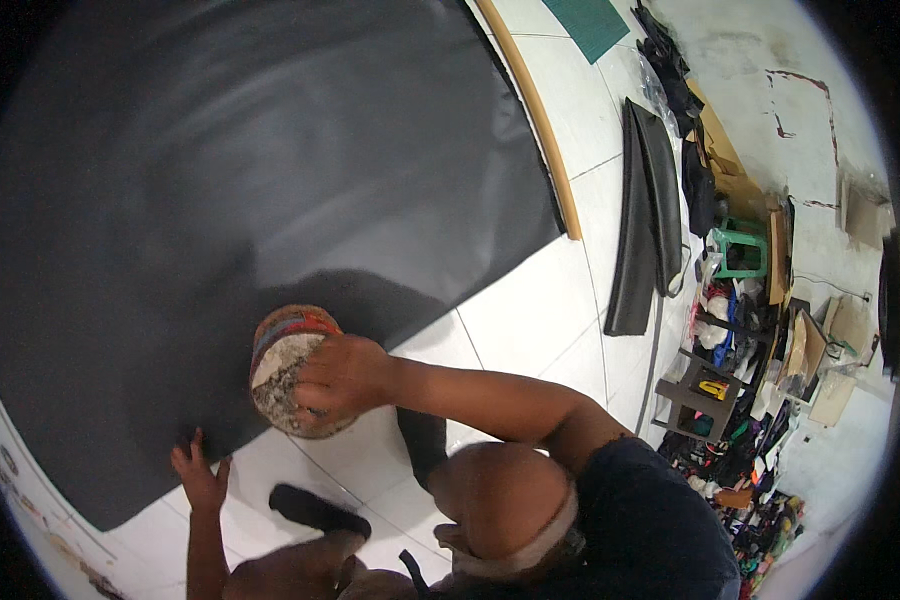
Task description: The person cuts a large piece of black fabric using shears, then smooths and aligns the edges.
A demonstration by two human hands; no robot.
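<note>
A big sheet of smooth black material [200, 160], like leatherette, lies on the floor ahead of me. Over its near edge stands a round tin can [278, 350] with red and blue bands and a crusted, whitish top. My right hand [345, 380] is on top of this can, its fingers bent and closed against the crusted part. The fingertips are partly hidden, so whether anything small is in them cannot be seen. To the left, my left hand [202, 478] rests at the sheet's near edge, fingers spread and holding nothing.
A tan roll or tube [530, 110] runs along the sheet's right edge. Beyond it, folded black material [642, 220] lies on white tiles. A green stool [740, 250], a grey stool [698, 395] and heaped clutter line the right wall. My feet are near the can.
</note>
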